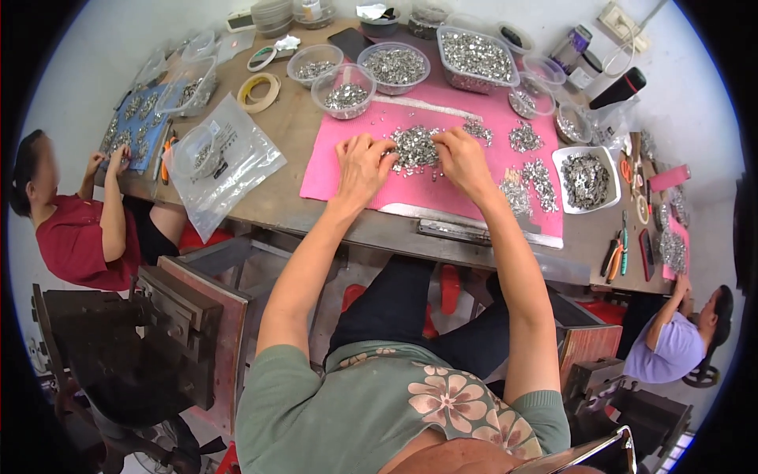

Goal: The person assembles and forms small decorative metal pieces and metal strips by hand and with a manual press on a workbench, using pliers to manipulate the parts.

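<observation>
A heap of small shiny metal pieces (414,148) lies on a pink ribbed mat (332,162) in front of me. At the heap's left edge is my left hand (363,164), its fingers curled and the thumb and forefinger close together. My right hand (464,160) bends over the right edge, its fingertips pinched together at the pieces. Anything between either hand's fingertips is too small to make out. Smaller piles of metal pieces (525,137) sit to the right on the mat, with more pieces (540,186) nearer me.
Behind the mat stand round plastic tubs (344,104) and a rectangular tub (478,83) of metal pieces. A white tray (559,183) is at right, pliers (611,261) beyond it. A plastic bag (260,158) and tape roll (274,96) lie left. Co-workers sit at both sides.
</observation>
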